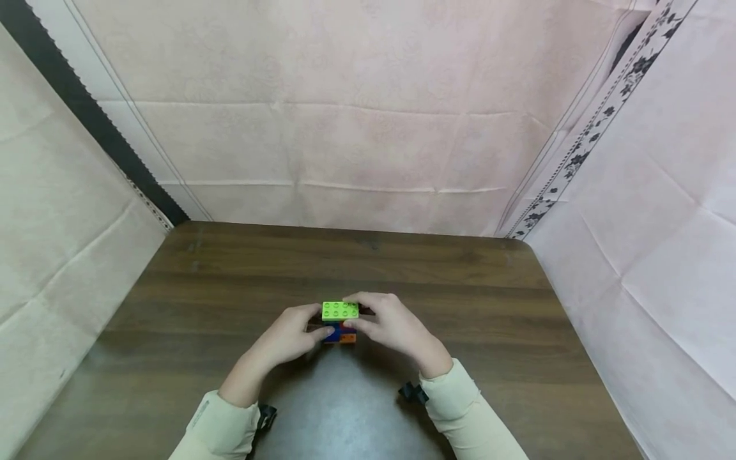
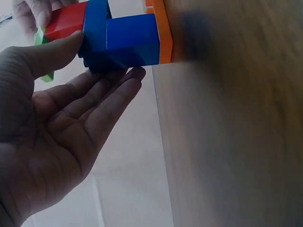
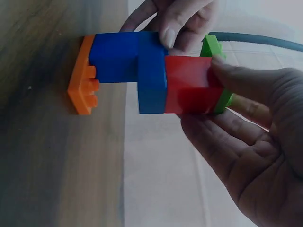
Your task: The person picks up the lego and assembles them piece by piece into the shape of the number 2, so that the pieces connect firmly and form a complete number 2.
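A stack of toy building bricks stands between both hands on the wooden table. Its lowest piece is an orange plate (image 3: 81, 80) with studs showing. On that sits a blue block (image 2: 135, 38), then a flatter blue brick (image 3: 151, 80), a red block (image 3: 191, 90) and a studded lime-green plate (image 1: 340, 311) on top. My left hand (image 1: 290, 335) grips the stack at the flatter blue brick, thumb in front and fingertips behind. My right hand (image 1: 391, 322) pinches the red block just under the green plate, its thumb touching that plate's edge.
The brown wooden table (image 1: 230, 275) has rounded far corners. Pale cloth hangs behind it (image 1: 345, 147) and along both sides. Black straps (image 1: 414, 393) show at the wrists, below light sleeves.
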Tool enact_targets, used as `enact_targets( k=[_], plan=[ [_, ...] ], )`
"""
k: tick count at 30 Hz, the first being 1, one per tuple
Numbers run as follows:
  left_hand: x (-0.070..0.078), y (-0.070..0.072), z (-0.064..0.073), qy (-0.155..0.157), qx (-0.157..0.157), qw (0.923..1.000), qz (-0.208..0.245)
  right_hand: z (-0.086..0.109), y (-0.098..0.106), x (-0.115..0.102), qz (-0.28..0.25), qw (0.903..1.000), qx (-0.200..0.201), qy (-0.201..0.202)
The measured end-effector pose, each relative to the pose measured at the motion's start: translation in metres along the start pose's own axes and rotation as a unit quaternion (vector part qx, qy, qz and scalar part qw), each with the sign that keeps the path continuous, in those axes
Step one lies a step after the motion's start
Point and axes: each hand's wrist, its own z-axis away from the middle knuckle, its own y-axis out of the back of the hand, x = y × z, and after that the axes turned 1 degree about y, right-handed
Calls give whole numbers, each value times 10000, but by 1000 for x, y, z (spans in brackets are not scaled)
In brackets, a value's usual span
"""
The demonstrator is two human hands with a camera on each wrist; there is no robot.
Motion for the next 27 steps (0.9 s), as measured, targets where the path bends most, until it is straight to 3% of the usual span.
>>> enact_targets(
  k=[9,14,19,27],
  plan=[
    [-5,-3,4,3,137,9993,355,10,1,15,-281,9987,-144,-405],
    [-4,0,3,-176,327,9991,200,12,4,19,-247,9990,-20,-363],
    [-2,2,3,-229,326,9991,116,12,6,19,-288,9991,-32,-324],
    [-2,-1,-2,-198,295,9984,436,13,9,24,-448,9986,134,-238]
  ],
)
